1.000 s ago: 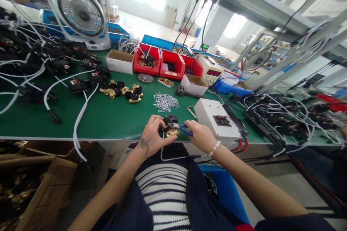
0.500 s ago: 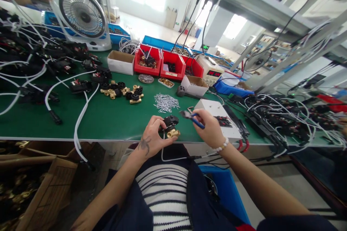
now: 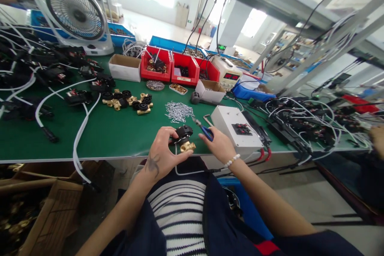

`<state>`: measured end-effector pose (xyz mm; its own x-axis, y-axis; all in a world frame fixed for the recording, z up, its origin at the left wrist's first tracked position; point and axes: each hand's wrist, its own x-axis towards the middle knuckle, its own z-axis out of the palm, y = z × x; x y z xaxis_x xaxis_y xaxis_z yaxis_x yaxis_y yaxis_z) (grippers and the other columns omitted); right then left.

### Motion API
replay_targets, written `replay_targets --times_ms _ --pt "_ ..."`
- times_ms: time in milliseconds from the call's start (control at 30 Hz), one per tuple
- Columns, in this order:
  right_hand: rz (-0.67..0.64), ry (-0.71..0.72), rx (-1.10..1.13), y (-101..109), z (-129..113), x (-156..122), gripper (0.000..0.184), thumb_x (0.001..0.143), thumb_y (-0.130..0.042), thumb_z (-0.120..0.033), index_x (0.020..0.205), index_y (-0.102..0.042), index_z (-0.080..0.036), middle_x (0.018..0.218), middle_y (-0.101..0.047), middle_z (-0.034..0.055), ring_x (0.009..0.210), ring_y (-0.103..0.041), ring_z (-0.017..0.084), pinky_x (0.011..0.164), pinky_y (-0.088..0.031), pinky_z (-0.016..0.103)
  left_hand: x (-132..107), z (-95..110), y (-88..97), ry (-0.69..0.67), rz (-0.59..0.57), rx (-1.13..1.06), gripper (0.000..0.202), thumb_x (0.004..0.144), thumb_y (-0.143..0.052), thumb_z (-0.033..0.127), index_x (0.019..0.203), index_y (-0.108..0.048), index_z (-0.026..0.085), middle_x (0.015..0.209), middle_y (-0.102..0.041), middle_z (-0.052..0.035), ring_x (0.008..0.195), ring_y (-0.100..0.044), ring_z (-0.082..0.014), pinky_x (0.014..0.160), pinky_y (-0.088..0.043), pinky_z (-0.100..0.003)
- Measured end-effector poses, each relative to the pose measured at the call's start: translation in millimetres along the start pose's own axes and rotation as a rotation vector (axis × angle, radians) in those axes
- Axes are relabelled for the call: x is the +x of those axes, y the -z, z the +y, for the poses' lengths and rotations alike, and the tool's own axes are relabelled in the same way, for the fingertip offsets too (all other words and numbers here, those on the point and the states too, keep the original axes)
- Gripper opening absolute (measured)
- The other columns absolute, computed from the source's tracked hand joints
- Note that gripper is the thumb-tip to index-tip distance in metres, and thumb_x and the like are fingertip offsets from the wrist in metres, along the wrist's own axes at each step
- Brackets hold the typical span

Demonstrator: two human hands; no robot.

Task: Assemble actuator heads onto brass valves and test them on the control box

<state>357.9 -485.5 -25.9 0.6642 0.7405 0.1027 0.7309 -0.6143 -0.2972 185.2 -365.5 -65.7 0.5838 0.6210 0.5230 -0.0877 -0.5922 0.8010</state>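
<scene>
My left hand (image 3: pixel 163 148) is closed around a valve (image 3: pixel 186 147) with a brass body and a black actuator on top, held just above the front edge of the table. A thin white cable runs down from it across my lap. In my right hand (image 3: pixel 220 144) is a pair of blue-handled pliers (image 3: pixel 205 130). The jaws point away from me toward a pile of small silver wire clips (image 3: pixel 179 112) on the green tabletop. Pliers and valve are slightly apart. The far side of the valve is hidden from me.
A white control box (image 3: pixel 235 126) sits right of my hands. Several brass fittings (image 3: pixel 115 104) lie to the left. Behind stand red bins (image 3: pixel 156 72), a white carton (image 3: pixel 124 73) and a fan (image 3: pixel 78 16). Cabled black units (image 3: pixel 303 136) crowd the right; part of another person's hand (image 3: pixel 377 136) shows there.
My right hand has drawn the pliers closer to the valve and raised them slightly. My left hand keeps its hold on the valve. The whole view has shifted a little.
</scene>
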Motion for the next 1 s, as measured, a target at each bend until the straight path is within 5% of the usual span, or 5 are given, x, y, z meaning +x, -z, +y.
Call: replay_targets --times_ms 67,167,367,633,1000 --pt "-0.046 -0.029 0.094 -4.4 6.5 -4.8 0.034 0.084 -0.067 -0.046 0.099 -0.062 -0.017 0.091 -0.070 0.0110 0.082 -0.066 0.027 0.070 -0.046 0.034 -0.4 15.5 8.2 -0.072 0.016 0.036 0.049 0.067 -0.085 0.033 0.098 -0.049 0.021 0.112 -0.059 -0.0086 0.105 -0.061 -0.0253 0.084 -0.056 -0.041" --pt "-0.047 0.006 0.521 -1.7 8.7 -18.6 0.035 0.082 -0.067 -0.051 0.097 -0.059 -0.020 0.080 -0.064 0.0024 0.074 -0.063 0.020 0.069 -0.048 0.032 -0.6 41.8 21.5 -0.262 0.055 0.142 0.051 0.069 -0.086 0.036 0.100 -0.049 0.020 0.113 -0.061 -0.0100 0.105 -0.061 -0.0247 0.087 -0.055 -0.040" --pt "-0.099 0.156 1.232 32.6 -28.5 -51.6 0.039 0.078 -0.079 -0.045 0.101 -0.055 -0.025 0.087 -0.064 -0.0019 0.085 -0.065 0.014 0.081 -0.055 0.029 -4.2 71.6 33.9 -0.436 0.048 0.256 0.052 0.073 -0.085 0.041 0.103 -0.051 0.016 0.115 -0.062 -0.0130 0.110 -0.061 -0.0250 0.093 -0.054 -0.037" --pt "-0.247 0.117 1.305 45.3 -47.6 -54.8 0.065 0.076 -0.082 -0.042 0.130 -0.050 -0.027 0.105 -0.072 0.0036 0.099 -0.071 0.022 0.087 -0.059 0.036 -4.7 73.2 29.3 -0.477 0.023 0.322 0.038 0.078 -0.081 0.034 0.097 -0.056 0.013 0.117 -0.062 -0.0153 0.116 -0.059 -0.0270 0.102 -0.052 -0.038" --pt "-0.237 0.017 1.332 35.7 -53.5 -55.7 0.058 0.071 -0.085 -0.039 0.118 -0.054 -0.025 0.099 -0.076 0.0021 0.091 -0.074 0.020 0.081 -0.060 0.031 -6.2 66.2 21.6 -0.462 0.035 0.332 0.035 0.076 -0.082 0.026 0.093 -0.056 0.011 0.114 -0.063 -0.0186 0.112 -0.061 -0.0308 0.097 -0.056 -0.043"
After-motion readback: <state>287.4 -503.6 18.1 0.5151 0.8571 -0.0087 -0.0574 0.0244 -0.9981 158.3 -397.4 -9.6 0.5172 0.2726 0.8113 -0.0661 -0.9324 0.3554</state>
